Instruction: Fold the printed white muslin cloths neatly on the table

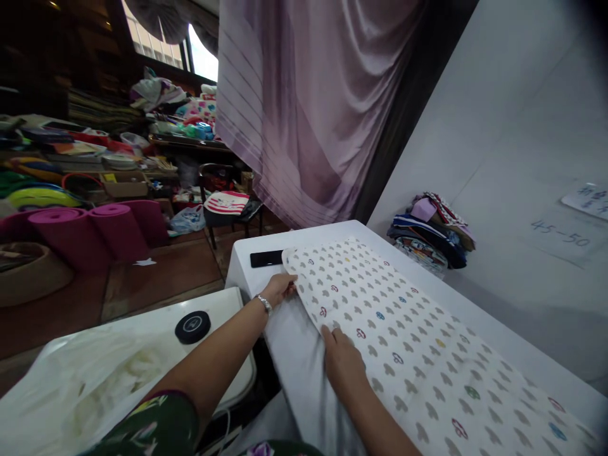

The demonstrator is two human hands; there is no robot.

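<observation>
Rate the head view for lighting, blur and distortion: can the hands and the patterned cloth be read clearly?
Head view: the patterned cloth, left hand and right hand are evenly lit and readable; the window is blown out, the room at left dim; wide-angle warp bends the table edges, and the corners soften, blurring the plastic bag.

Both arms reach forward, hands low and apart.

The left hand [280,288] stretches farther out on a nearly straight arm, a bracelet at the wrist, fingers curled and pinching. The right hand [342,362] sits nearer the body, palm down, fingers spread and pressed flat, its forearm rising from the lower edge. A floral sleeve covers the left upper arm.
</observation>
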